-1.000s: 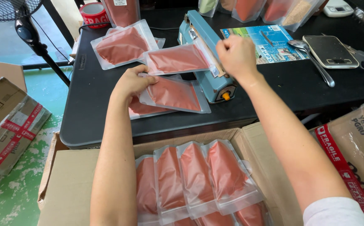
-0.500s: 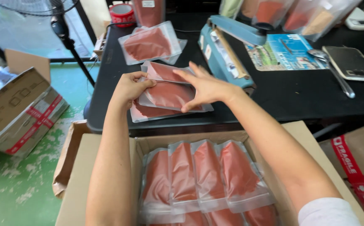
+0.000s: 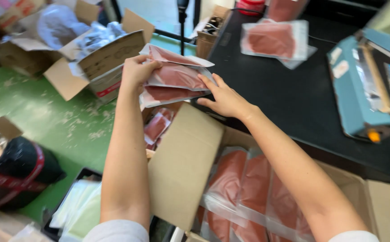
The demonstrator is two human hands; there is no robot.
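Gripping a fanned stack of clear pouches [image 3: 172,78] with red filling between left hand [image 3: 136,71] and right hand [image 3: 224,99], above an open cardboard box [image 3: 184,166] holding matching pouches.

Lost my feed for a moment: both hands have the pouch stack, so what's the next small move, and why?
Probably lower the stack of pouches into the open carton. The left hand and right hand hold it off the black table, above the flap, and more pouches already stand inside.
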